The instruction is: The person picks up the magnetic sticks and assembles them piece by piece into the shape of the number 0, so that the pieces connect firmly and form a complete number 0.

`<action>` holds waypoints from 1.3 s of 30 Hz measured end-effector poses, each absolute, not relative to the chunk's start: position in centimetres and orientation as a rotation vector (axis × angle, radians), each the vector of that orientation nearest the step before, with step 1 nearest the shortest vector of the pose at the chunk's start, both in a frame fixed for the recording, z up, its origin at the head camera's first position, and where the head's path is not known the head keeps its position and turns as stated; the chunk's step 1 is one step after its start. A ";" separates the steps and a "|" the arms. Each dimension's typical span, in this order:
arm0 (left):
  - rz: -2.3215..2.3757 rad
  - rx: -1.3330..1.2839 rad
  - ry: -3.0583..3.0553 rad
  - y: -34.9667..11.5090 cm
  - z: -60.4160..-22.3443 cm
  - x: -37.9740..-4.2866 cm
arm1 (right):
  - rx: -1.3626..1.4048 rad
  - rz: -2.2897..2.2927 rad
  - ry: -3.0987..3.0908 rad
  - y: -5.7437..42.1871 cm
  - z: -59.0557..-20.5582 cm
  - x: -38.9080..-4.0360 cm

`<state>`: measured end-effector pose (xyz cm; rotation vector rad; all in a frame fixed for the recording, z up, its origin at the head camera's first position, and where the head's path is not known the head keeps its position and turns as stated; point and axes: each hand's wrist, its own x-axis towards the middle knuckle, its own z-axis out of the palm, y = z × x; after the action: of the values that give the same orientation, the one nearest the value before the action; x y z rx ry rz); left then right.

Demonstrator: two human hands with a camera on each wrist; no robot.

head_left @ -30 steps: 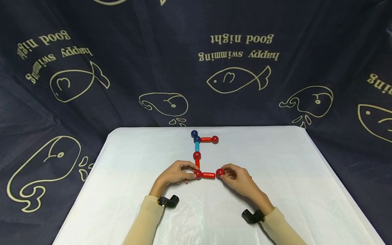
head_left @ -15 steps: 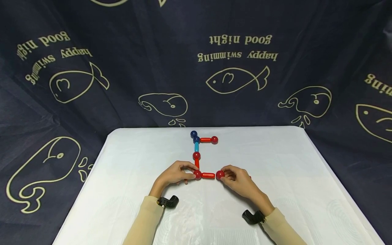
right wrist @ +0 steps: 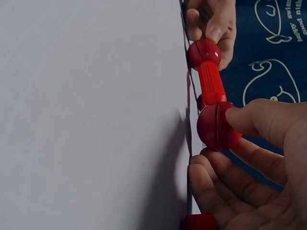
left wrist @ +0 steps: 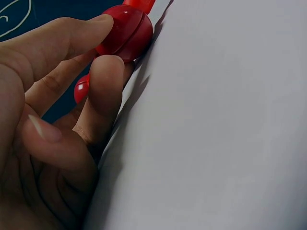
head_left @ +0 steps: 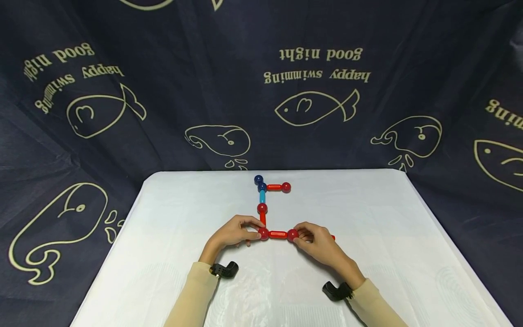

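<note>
My left hand (head_left: pixel 234 230) pinches a glossy red ball (left wrist: pixel 127 33) at the lower corner of a ball-and-rod figure lying on the table. From that ball a red rod (head_left: pixel 278 235) runs right to a second red ball (head_left: pixel 292 235), which my right hand (head_left: pixel 320 240) holds between thumb and fingers. In the right wrist view, rod and ball (right wrist: pixel 218 125) meet end to end. Another red rod (head_left: pixel 263 219) leads from the corner ball away to a red ball (head_left: pixel 262 208). A small red piece (right wrist: pixel 200 222) shows below my right hand's fingers, mostly hidden.
Farther up, a light blue rod (head_left: pixel 262 197) joins a dark blue ball (head_left: pixel 262 187). Against it sit another dark blue ball (head_left: pixel 259 180) and a red rod (head_left: pixel 274 187) ending in a red ball (head_left: pixel 286 187). A dark printed cloth (head_left: pixel 229 91) hangs behind the white table (head_left: pixel 367 200).
My right hand has moved slightly left with its red ball, and the small gap between that ball and the red rod has closed. My left hand stays on the corner ball.
</note>
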<state>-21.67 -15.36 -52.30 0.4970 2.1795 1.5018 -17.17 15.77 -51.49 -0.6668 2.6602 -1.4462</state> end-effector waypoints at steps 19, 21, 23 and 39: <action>1.512 0.509 2.179 -15.4 -52.5 -21.7 | -0.712 -1.380 2.774 15.6 -51.6 -17.8; 1.511 0.509 2.183 -15.4 -52.6 -21.7 | -0.717 -1.355 2.795 15.6 -51.6 -17.8; 1.511 0.509 2.186 -15.3 -52.6 -21.7 | -0.716 -1.335 2.806 15.6 -51.6 -17.9; 1.507 0.511 2.192 -15.4 -52.6 -21.7 | -0.750 -1.263 2.808 15.6 -51.2 -18.1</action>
<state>-21.69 -15.41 -52.60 0.5110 2.1924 1.5067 -18.06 15.56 -51.23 -0.7499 2.8077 -1.2635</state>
